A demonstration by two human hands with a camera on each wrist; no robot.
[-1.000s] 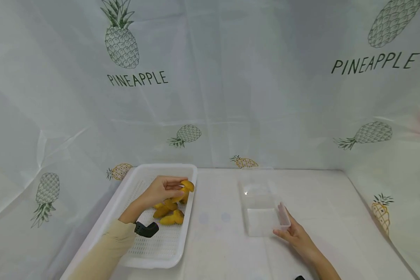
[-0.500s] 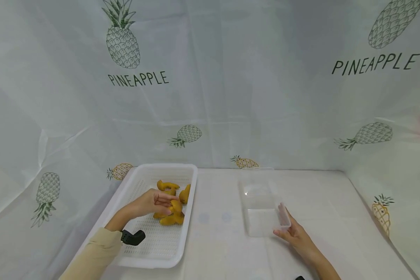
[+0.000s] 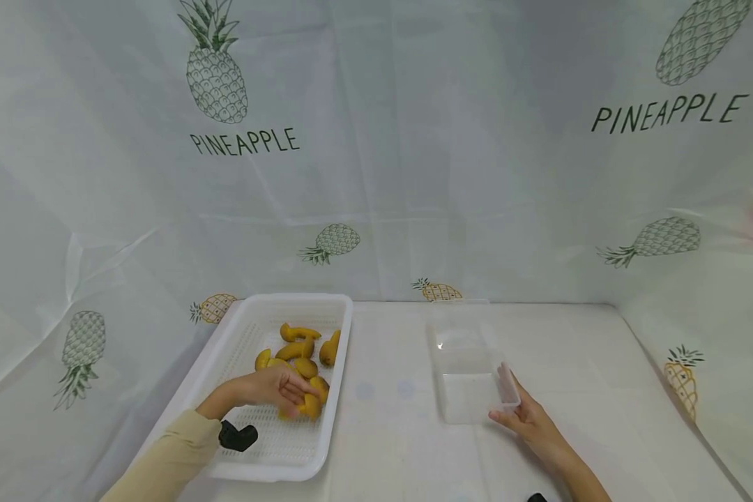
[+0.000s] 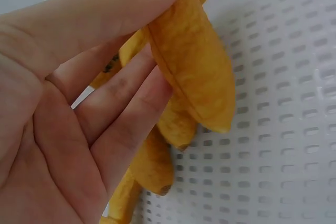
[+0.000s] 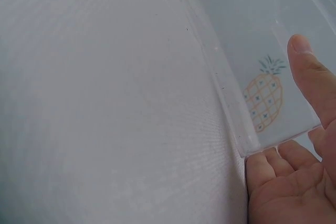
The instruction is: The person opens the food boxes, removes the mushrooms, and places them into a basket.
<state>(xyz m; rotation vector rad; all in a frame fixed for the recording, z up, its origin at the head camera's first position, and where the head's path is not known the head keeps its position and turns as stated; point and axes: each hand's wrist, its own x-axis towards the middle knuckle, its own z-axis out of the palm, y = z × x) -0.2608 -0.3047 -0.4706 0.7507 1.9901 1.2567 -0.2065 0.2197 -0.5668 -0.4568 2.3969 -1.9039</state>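
Note:
In the head view my left hand (image 3: 284, 389) is low over the white perforated basket (image 3: 337, 434). It pinches a small yellow banana (image 4: 191, 59), the thumb on top and the fingers behind in the left wrist view. Several more bananas (image 3: 299, 333) lie in the basket around and beyond the hand, some with brown tips. My right hand (image 3: 530, 420) holds the near right corner of a clear plastic box (image 3: 470, 397). Its thumb is by the front and its fingers are along the right side, partly hidden by the wall.
A white-covered table (image 3: 395, 446) bears both containers, with a strip of cloth between them. The clear lid (image 3: 458, 321) seems to stand open behind the box. Pineapple-print sheets (image 3: 376, 174) hang at the back and sides.
The left hand has moved from the basket's far right part toward its near part. Bananas it hid before now lie uncovered and more spread. The right hand and box stay put.

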